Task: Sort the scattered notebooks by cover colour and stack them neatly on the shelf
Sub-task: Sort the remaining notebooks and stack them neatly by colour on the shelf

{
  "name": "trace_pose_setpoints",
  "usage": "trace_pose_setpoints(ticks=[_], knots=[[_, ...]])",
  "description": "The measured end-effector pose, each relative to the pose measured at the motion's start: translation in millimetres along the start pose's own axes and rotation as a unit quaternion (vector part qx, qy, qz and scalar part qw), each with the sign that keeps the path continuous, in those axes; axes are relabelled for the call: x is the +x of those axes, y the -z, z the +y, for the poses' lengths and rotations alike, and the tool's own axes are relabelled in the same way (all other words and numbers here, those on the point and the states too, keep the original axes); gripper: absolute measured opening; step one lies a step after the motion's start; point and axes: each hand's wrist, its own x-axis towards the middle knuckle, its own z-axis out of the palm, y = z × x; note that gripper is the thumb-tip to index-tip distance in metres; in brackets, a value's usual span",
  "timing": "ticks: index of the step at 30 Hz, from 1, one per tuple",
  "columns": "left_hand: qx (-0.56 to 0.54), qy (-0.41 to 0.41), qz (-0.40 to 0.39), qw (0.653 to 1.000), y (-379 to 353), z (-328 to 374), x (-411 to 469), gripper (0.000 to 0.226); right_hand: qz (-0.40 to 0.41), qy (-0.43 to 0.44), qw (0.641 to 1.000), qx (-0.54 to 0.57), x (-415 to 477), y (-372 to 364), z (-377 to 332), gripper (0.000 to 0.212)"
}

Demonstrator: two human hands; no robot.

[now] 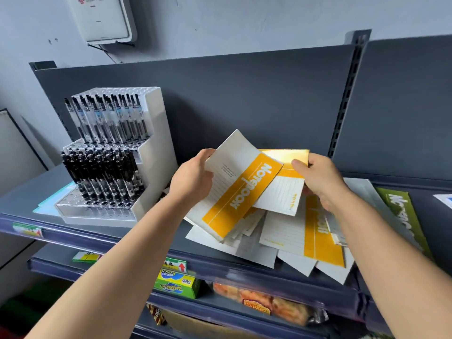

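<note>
Several white notebooks with yellow bands lie in a loose pile [288, 241] on the dark grey shelf [151, 238]. My left hand [193, 178] grips the left edge of a yellow-banded notebook [234, 189] lifted above the pile. My right hand [320, 179] pinches a second yellow notebook [283, 192] by its upper right corner, partly tucked under the first. A green-banded notebook [401, 216] lies flat to the right, partly covered by my right forearm.
A white and clear pen display rack [117, 152] full of black pens stands at the shelf's left, with a pale blue sheet [52, 200] under it. A blue-and-white item [444, 200] shows at the far right edge. Packaged goods [176, 282] fill the lower shelf.
</note>
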Motion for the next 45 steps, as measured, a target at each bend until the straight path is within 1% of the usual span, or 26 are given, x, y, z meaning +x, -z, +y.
trace_pose_setpoints(ticks=[2, 4, 6, 9, 11, 12, 13, 14, 15, 17, 19, 21, 22, 24, 27, 29, 31, 32, 34, 36, 37, 39, 42, 43, 44, 45], knots=[[-0.024, -0.034, -0.018, 0.999, -5, 15, 3, 0.051, -0.014, -0.015, 0.999, -0.028, -1, 21, 5, 0.030], [-0.061, -0.075, -0.066, 0.993, -11, 31, 5, 0.051, -0.061, -0.039, 0.997, -0.017, -7, 36, 7, 0.035], [-0.075, -0.116, -0.111, 0.984, -18, 48, 4, 0.050, -0.106, -0.053, 0.993, 0.015, -17, 48, 7, 0.035], [-0.029, -0.169, -0.126, 0.977, -29, 68, 3, 0.045, -0.130, -0.063, 0.987, 0.065, -24, 60, 8, 0.031], [-0.024, -0.182, -0.148, 0.972, -33, 79, 1, 0.035, -0.133, -0.069, 0.985, 0.080, -25, 67, 11, 0.029], [-0.022, -0.176, -0.162, 0.971, -34, 83, -1, 0.023, -0.138, -0.067, 0.985, 0.076, -25, 70, 14, 0.030], [-0.015, -0.162, -0.166, 0.973, -36, 86, -3, 0.010, -0.139, -0.063, 0.986, 0.074, -25, 72, 16, 0.031], [0.000, -0.140, -0.161, 0.977, -36, 87, -3, 0.013, -0.135, -0.056, 0.987, 0.071, -25, 73, 19, 0.032], [0.021, -0.114, -0.143, 0.983, -36, 88, -3, 0.020, -0.125, -0.052, 0.989, 0.066, -26, 72, 22, 0.033], [0.045, -0.060, -0.098, 0.992, -34, 87, -2, 0.024, -0.104, -0.055, 0.992, 0.044, -27, 71, 30, 0.031], [0.009, -0.024, -0.091, 0.996, -32, 84, -2, 0.025, -0.098, -0.063, 0.993, 0.032, -26, 70, 40, 0.027], [-0.018, -0.017, -0.108, 0.994, -31, 83, -6, 0.020, -0.114, -0.075, 0.990, 0.042, -26, 71, 45, 0.027], [-0.018, -0.017, -0.104, 0.994, -30, 82, -9, 0.016, -0.124, -0.077, 0.988, 0.046, -25, 72, 47, 0.028], [0.002, -0.011, -0.055, 0.998, -31, 81, -12, 0.015, -0.134, -0.071, 0.987, 0.043, -24, 74, 51, 0.032], [0.010, 0.026, 0.015, 0.999, -33, 81, -16, 0.016, -0.136, -0.078, 0.987, 0.021, -22, 76, 53, 0.039], [0.003, 0.058, 0.039, 0.998, -33, 83, -19, 0.016, -0.096, -0.096, 0.991, -0.005, -22, 76, 56, 0.043], [-0.020, 0.099, 0.066, 0.993, -32, 84, -19, 0.017, -0.022, -0.129, 0.991, -0.006, -22, 76, 59, 0.041], [-0.050, 0.127, 0.070, 0.988, -31, 85, -19, 0.019, 0.002, -0.149, 0.989, 0.010, -20, 74, 62, 0.038], [-0.122, 0.183, 0.050, 0.974, -33, 87, -18, 0.026, 0.022, -0.188, 0.978, 0.085, -18, 68, 62, 0.034], [-0.176, 0.208, 0.015, 0.962, -40, 90, -21, 0.031, 0.034, -0.216, 0.964, 0.154, -20, 60, 57, 0.033], [-0.199, 0.215, -0.009, 0.956, -44, 93, -24, 0.031, 0.029, -0.221, 0.961, 0.165, -21, 56, 54, 0.033], [-0.258, 0.244, -0.058, 0.933, -53, 99, -32, 0.030, 0.001, -0.231, 0.957, 0.175, -28, 46, 51, 0.035], [-0.361, 0.323, -0.099, 0.869, -57, 107, -43, 0.023, -0.036, -0.243, 0.947, 0.206, -42, 38, 45, 0.043], [-0.388, 0.339, -0.105, 0.851, -57, 107, -43, 0.021, -0.045, -0.242, 0.944, 0.221, -47, 39, 43, 0.043], [-0.407, 0.345, -0.107, 0.839, -57, 106, -42, 0.021, -0.068, -0.234, 0.941, 0.234, -51, 43, 40, 0.039], [-0.414, 0.345, -0.103, 0.836, -57, 105, -40, 0.023, -0.103, -0.222, 0.939, 0.243, -57, 49, 38, 0.036]])
